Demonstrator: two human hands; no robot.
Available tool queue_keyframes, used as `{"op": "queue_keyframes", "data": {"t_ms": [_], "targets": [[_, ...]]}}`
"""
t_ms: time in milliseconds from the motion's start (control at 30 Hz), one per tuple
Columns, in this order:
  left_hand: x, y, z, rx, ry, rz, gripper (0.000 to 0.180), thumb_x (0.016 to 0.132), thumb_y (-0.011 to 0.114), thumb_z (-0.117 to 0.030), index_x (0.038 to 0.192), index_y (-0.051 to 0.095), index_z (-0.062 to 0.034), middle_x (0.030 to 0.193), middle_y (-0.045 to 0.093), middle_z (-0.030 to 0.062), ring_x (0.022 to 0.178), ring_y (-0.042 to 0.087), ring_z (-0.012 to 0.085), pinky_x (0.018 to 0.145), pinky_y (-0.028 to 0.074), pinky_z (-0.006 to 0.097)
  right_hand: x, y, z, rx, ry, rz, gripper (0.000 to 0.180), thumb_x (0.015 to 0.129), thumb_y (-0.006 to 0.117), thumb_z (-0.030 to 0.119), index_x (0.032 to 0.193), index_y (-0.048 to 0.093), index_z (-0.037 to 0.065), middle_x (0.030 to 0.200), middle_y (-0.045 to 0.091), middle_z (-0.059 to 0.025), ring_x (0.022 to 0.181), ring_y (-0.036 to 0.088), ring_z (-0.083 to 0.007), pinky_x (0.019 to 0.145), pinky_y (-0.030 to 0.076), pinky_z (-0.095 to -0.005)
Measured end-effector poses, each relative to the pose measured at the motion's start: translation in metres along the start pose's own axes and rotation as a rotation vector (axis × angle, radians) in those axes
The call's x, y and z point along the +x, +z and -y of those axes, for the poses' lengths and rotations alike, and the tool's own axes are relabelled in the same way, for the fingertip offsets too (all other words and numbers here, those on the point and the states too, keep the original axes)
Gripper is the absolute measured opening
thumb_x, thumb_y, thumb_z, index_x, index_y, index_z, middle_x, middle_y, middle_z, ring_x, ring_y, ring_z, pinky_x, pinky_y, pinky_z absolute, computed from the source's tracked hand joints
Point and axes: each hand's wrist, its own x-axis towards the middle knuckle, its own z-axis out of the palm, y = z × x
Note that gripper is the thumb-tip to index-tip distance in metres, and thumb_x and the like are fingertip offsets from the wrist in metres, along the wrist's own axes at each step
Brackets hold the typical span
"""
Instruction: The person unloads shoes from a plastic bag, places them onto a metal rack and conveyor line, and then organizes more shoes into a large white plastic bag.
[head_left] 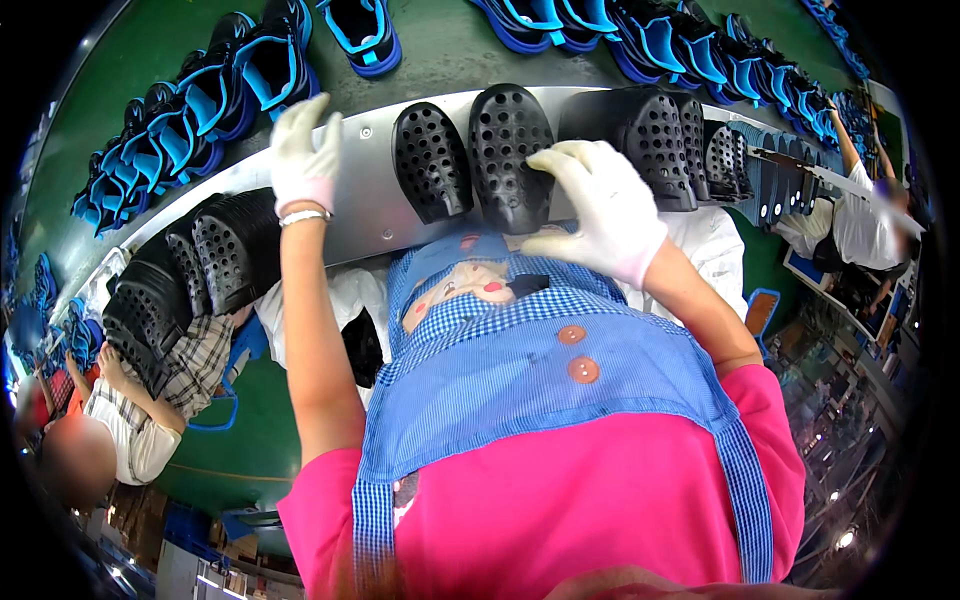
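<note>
Resting on a black perforated clog point(510, 155), the right hand point(600, 210) in a white glove lies with fingers spread over the clog's right side, thumb point(545, 243) hooked at the rail's near edge; fingers loosely open, not clamped. Clog stands toe-up on a grey metal rail point(365, 205) that runs between both hands. Left hand point(303, 160), also white-gloved, well apart from the right, reaches over the rail's far edge, fingers extended and open, holding nothing that shows; a bracelet point(303, 216) sits at its wrist. Second black clog point(432, 160) just left of the touched one, between the two hands. More black clogs point(660, 130) crowd the rail right of the right hand, and another batch point(190, 265) lies left of and below the left hand. Beyond the hands, blue-and-black shoes point(215, 95) in rows on a green belt point(445, 50). Near side: blue checked apron point(530, 390) over a pink shirt point(600, 500). Other workers at both edges of the view.
</note>
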Motion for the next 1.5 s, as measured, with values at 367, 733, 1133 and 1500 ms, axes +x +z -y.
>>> {"op": "queue_keyframes", "data": {"t_ms": [367, 733, 1133, 1500], "targets": [[-0.054, -0.028, -0.085, -0.251, -0.205, 0.186, 0.028, 0.085, 0.064, -0.021, 0.11, 0.068, -0.0086, 0.109, 0.064, 0.0129, 0.094, 0.064, 0.0241, 0.082, 0.05, 0.032, -0.001, 0.005, -0.001, -0.014, -0.101, -0.021, 0.062, 0.06, 0.079, 0.038, 0.107, 0.056, 0.004, 0.102, 0.058, -0.0122, 0.098, 0.055, -0.0304, 0.085, 0.044, -0.0397], [-0.065, -0.079, -0.136, -1.903, -0.36, 0.554, 0.071, 0.089, 0.063, -0.04, 0.142, 0.035, -0.0013, 0.132, 0.051, 0.0135, 0.12, 0.052, 0.0242, 0.1, 0.044, 0.038, 0.031, -0.034, 0.045, 0.421, -0.364, -0.049, 0.061, 0.068, 0.077, 0.028, 0.119, 0.053, 0.002, 0.115, 0.055, -0.0175, 0.104, 0.057, -0.0362, 0.088, 0.048, -0.0408], [-0.016, -0.033, -0.059, -1.909, -0.473, 0.211, 0.04, 0.095, 0.058, -0.032, 0.122, 0.05, -0.004, 0.115, 0.061, 0.0093, 0.107, 0.059, 0.0215, 0.092, 0.05, 0.041, 0.132, 0.007, 0.065, 0.026, -0.041, 0.102, 0.04, 0.085, 0.058, 0.041, 0.098, 0.055, 0.003, 0.088, 0.066, -0.0198, 0.082, 0.065, -0.0371, 0.074, 0.052, -0.0438], [0.124, 0.002, 0.034, -0.265, 0.04, -0.045, 0.047, 0.081, 0.066, -0.021, 0.127, 0.057, -0.0102, 0.128, 0.054, 0.0167, 0.115, 0.054, 0.0334, 0.1, 0.043, 0.036, 0.24, 0.029, -0.002, -0.045, 0.241, 0.437, 0.06, 0.081, 0.049, 0.052, 0.088, 0.068, -0.003, 0.082, 0.066, -0.0242, 0.081, 0.065, -0.037, 0.076, 0.051, -0.0402]]}}
